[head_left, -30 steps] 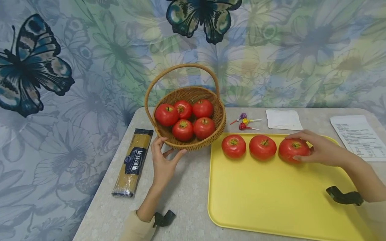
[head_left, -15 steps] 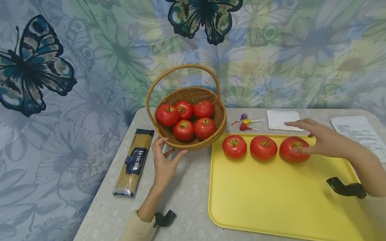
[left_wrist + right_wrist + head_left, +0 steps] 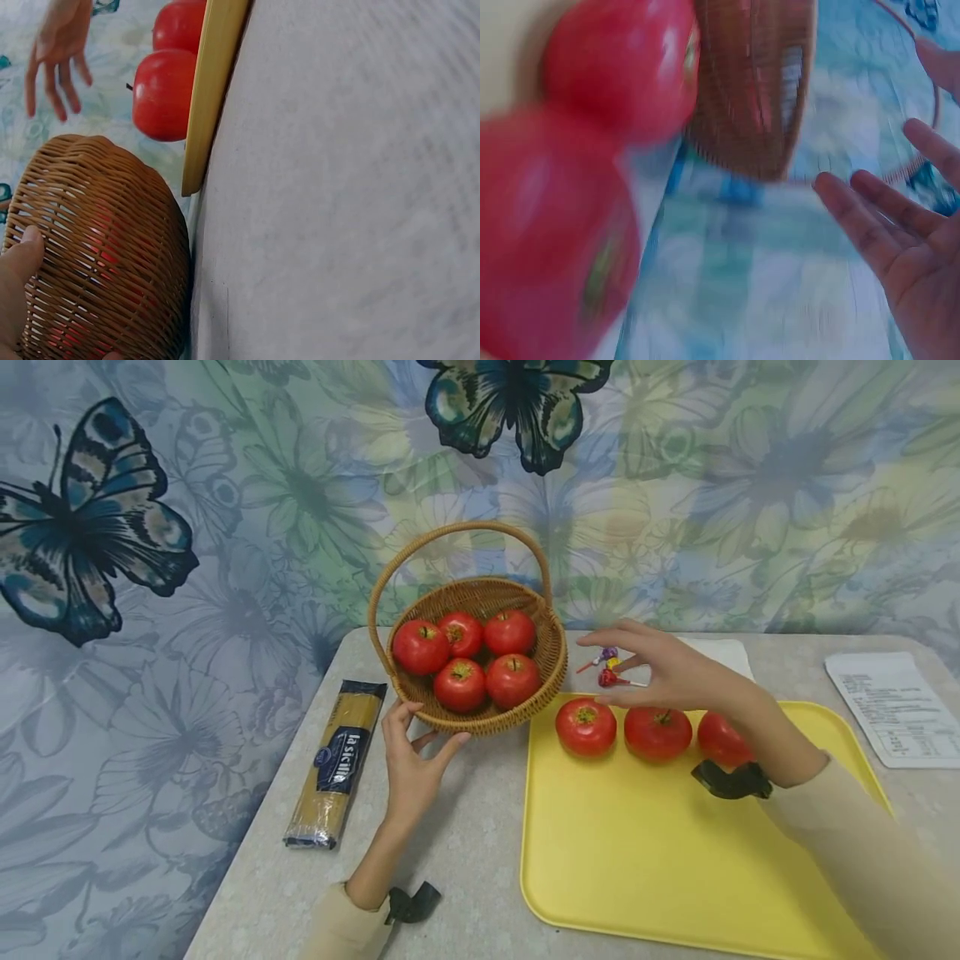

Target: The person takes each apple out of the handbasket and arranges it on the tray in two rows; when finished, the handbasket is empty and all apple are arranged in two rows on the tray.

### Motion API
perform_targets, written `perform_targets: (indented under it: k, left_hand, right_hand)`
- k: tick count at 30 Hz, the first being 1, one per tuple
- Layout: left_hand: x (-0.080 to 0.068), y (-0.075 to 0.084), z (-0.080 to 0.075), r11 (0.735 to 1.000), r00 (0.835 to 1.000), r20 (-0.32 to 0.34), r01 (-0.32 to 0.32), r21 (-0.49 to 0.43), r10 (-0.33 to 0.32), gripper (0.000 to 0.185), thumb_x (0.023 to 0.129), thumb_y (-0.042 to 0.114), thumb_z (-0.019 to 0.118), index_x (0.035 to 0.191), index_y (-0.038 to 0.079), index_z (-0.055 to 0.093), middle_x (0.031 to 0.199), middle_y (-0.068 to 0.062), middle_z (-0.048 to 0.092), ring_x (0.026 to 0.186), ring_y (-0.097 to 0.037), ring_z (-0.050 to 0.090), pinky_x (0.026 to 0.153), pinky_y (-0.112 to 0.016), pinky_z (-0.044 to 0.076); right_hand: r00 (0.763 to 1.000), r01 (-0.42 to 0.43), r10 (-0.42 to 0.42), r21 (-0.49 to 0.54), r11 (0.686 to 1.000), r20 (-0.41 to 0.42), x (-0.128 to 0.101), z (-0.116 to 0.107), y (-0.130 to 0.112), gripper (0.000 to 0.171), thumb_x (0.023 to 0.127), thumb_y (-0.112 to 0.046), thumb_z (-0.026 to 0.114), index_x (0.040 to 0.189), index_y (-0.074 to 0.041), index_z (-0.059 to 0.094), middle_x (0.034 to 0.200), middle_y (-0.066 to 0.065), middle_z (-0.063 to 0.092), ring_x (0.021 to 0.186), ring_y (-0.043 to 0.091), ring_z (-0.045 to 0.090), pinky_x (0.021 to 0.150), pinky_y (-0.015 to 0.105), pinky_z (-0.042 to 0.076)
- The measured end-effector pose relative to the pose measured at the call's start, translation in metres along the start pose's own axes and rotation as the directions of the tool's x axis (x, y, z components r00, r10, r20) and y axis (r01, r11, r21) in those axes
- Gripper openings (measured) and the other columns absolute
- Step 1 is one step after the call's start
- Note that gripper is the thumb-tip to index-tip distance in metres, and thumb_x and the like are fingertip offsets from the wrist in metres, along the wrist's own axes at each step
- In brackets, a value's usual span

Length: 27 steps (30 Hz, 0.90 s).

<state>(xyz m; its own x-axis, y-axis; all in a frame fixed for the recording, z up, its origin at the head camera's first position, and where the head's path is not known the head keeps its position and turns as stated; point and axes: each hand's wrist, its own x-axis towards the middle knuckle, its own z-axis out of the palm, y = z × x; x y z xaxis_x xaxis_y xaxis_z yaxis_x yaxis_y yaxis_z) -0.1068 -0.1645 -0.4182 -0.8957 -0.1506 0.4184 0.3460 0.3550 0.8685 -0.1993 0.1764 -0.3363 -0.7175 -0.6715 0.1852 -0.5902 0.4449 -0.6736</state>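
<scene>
A speckled grey worktop (image 3: 465,843) with rounded far corners is seen against a flowered backdrop. A wicker basket (image 3: 551,662) is set near the far left corner, and a pack of spaghetti (image 3: 336,763) is laid along the left edge. A yellow tray (image 3: 660,868) is placed on the right half, reaching to the near edge. Three lollipops (image 3: 609,667) and a white napkin (image 3: 729,652) are found by the far edge. A printed sheet (image 3: 892,708) is laid at the right edge.
</scene>
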Motion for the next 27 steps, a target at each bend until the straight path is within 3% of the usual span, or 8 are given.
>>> perform_targets:
  k: [6,12,16,19,22,27]
  left_hand:
    - [0.000,-0.002,0.000,1.000,1.000,-0.005,-0.010,-0.009,0.009,0.068,0.076,0.001,0.082,0.127,-0.011,0.038,0.145,-0.028,0.028,0.134,-0.046,0.038,0.088,-0.062,0.052]
    - [0.000,-0.002,-0.001,1.000,1.000,0.002,-0.001,-0.002,0.001,0.067,0.077,0.003,0.082,0.126,-0.013,0.039,0.145,-0.028,0.028,0.134,-0.045,0.038,0.089,-0.061,0.053]
    - [0.002,-0.002,-0.001,1.000,1.000,0.004,0.009,0.000,-0.009,0.067,0.078,0.004,0.082,0.127,-0.010,0.038,0.147,-0.025,0.027,0.135,-0.037,0.038,0.090,-0.060,0.053]
    - [0.003,-0.002,-0.001,1.000,1.000,0.005,0.011,0.001,-0.011,0.067,0.077,0.003,0.082,0.126,-0.009,0.038,0.147,-0.023,0.027,0.134,-0.035,0.040,0.090,-0.060,0.053]
    - [0.003,-0.002,-0.001,1.000,1.000,0.002,-0.002,-0.005,0.002,0.066,0.077,0.003,0.082,0.124,-0.010,0.039,0.146,-0.027,0.028,0.132,-0.042,0.041,0.088,-0.061,0.053]
    - [0.002,-0.003,-0.003,1.000,1.000,-0.003,-0.011,0.000,0.011,0.065,0.076,0.004,0.083,0.123,-0.011,0.039,0.147,-0.031,0.027,0.133,-0.046,0.038,0.087,-0.062,0.053]
  right_hand:
    - [0.996,0.089,-0.089,0.085,0.992,0.001,0.057,0.034,-0.012,0.067,0.084,-0.025,0.079,0.143,-0.024,0.049,0.144,0.007,0.043,0.126,0.025,0.049,0.088,0.039,0.059]
    - [0.996,0.072,-0.079,0.173,0.982,0.034,0.111,0.072,-0.019,0.068,0.086,-0.028,0.076,0.146,-0.020,0.045,0.146,0.010,0.037,0.122,0.030,0.054,0.087,0.041,0.059]
    - [0.997,0.064,-0.074,0.219,0.974,0.038,0.145,0.094,-0.024,0.068,0.088,-0.030,0.075,0.147,-0.017,0.044,0.147,0.010,0.035,0.130,0.030,0.045,0.090,0.041,0.058]
    - [0.997,0.062,-0.068,0.207,0.976,0.025,0.166,0.107,-0.027,0.066,0.089,-0.032,0.073,0.147,-0.017,0.044,0.148,0.008,0.037,0.134,0.028,0.039,0.100,0.045,0.052]
    - [0.998,0.051,-0.055,0.179,0.982,0.018,0.181,0.114,-0.030,0.064,0.091,-0.035,0.071,0.147,-0.020,0.044,0.149,0.001,0.039,0.138,0.020,0.033,0.109,0.048,0.042]
    - [0.999,0.021,-0.027,0.147,0.989,0.041,0.199,0.127,-0.031,0.062,0.092,-0.033,0.070,0.147,-0.023,0.044,0.152,0.001,0.038,0.144,0.020,0.027,0.115,0.047,0.036]
